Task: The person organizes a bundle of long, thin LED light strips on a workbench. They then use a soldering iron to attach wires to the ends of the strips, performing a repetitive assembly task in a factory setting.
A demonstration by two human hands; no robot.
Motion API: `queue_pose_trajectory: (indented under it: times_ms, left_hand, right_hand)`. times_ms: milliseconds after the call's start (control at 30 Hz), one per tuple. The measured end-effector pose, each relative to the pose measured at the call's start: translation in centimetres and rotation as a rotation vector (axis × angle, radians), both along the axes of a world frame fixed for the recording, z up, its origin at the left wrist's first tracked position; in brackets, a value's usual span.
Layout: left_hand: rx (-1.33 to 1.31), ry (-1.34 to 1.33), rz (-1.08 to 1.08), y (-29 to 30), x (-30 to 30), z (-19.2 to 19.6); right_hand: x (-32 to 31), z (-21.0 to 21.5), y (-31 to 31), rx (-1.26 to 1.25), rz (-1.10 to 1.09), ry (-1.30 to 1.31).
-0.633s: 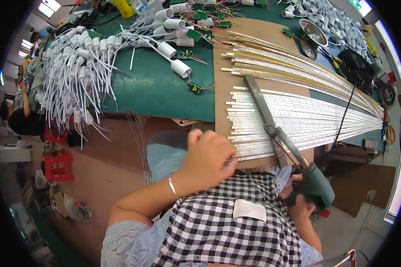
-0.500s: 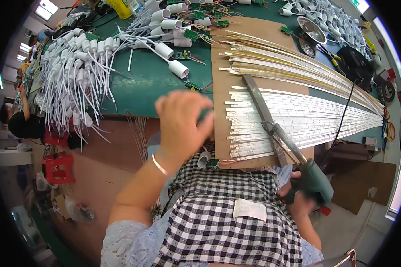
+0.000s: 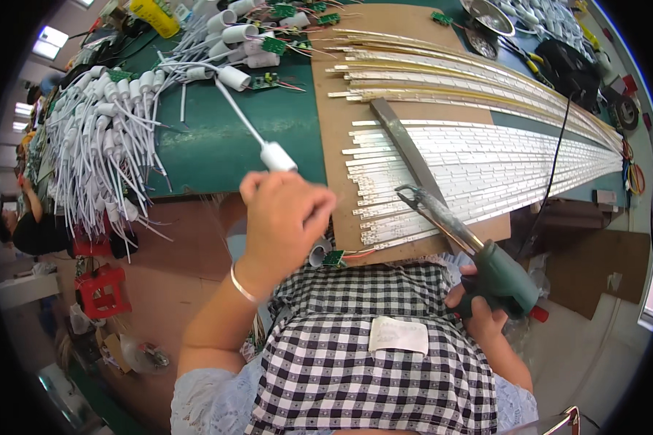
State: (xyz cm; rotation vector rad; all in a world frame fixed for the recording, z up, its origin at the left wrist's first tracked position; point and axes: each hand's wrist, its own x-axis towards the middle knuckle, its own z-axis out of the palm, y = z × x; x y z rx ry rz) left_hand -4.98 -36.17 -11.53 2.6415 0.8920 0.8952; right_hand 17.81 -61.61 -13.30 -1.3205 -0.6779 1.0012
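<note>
My left hand (image 3: pixel 286 225) is closed at the near end of a white lamp socket (image 3: pixel 277 155), whose cable stretches back toward the pile. The far end of that socket's wires is hidden behind my fingers. In my right hand (image 3: pixel 480 313) is a green soldering gun (image 3: pixel 514 281), its metal tip pointing up and left over the LED strips (image 3: pixel 413 174). Below my left hand, at the board's near edge, a second socket (image 3: pixel 319 252) lies beside a small green circuit board (image 3: pixel 334 259), with orange-red wires reaching the nearest strip.
A grey metal bar (image 3: pixel 406 148) lies across the strips on a brown board (image 3: pixel 334 156). More sockets with cables (image 3: pixel 105 123) are heaped at the left. At the back right stand a metal bowl (image 3: pixel 490 18) and pliers (image 3: pixel 533 61). A black cord (image 3: pixel 559 159) crosses the strips.
The lamp socket has come nearer to me, its cable drawn out straight, and my left fingers have closed at its end. The soldering gun's tip has shifted a little left off the metal bar.
</note>
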Motion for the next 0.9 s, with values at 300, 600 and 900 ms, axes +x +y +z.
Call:
queue_pose_trajectory:
  times_ms: [300,600,900]
  left_hand:
    - [-0.286,-0.031,-0.119,-5.7,-1.0,-0.8]
    - [-0.168,-0.015,-0.155,-3.9,-0.2,-0.5]
    - [-0.378,0.069,-0.287,-4.7,-0.5,0.8]
  right_hand:
    - [1.3,0.2,-0.9,-0.041,0.244,-0.071]
    - [2.5,0.0,-2.8,-0.067,0.352,-0.208]
    - [1.2,0.7,-1.3,-0.040,0.203,-0.069]
